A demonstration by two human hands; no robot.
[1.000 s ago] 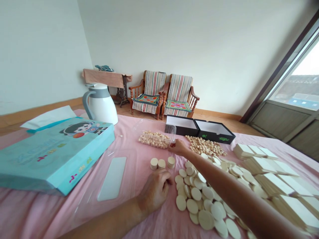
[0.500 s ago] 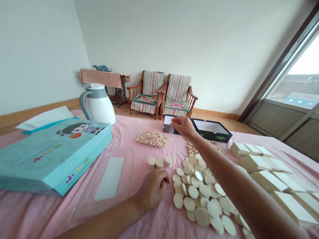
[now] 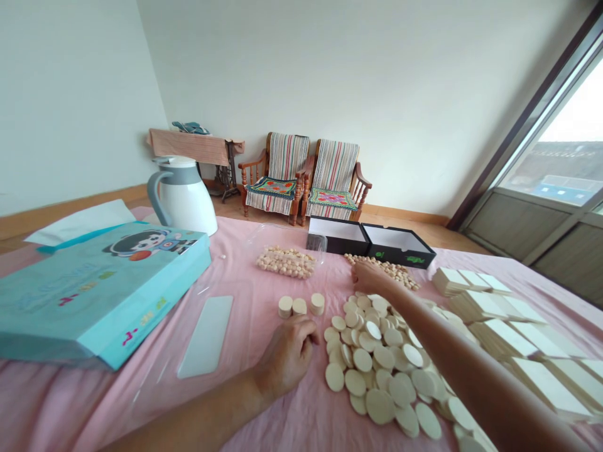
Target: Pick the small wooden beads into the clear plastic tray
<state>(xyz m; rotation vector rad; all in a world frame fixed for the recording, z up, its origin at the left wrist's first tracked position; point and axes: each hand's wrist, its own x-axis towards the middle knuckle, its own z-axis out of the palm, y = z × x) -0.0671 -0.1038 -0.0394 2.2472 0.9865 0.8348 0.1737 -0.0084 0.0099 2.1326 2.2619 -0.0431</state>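
My left hand rests on the pink cloth with its fingers curled in; whatever they hold, if anything, is hidden. Just beyond its knuckles stand three short stacks of round wooden discs. My right hand reaches down at the left part of a pile of small wooden beads, fingers bent together and their tips hidden. Under my right forearm spreads a heap of loose wooden discs. Left of my right hand lies a clear plastic tray with more beads in it.
Two black boxes stand behind the bead pile. Stacked pale rectangular boards fill the right side. A turquoise box, a white jug and a clear plastic lid are on the left. Chairs stand beyond.
My right hand has come down and back from above the black boxes to the bead pile, uncovering the left box. My left hand has stayed in place.
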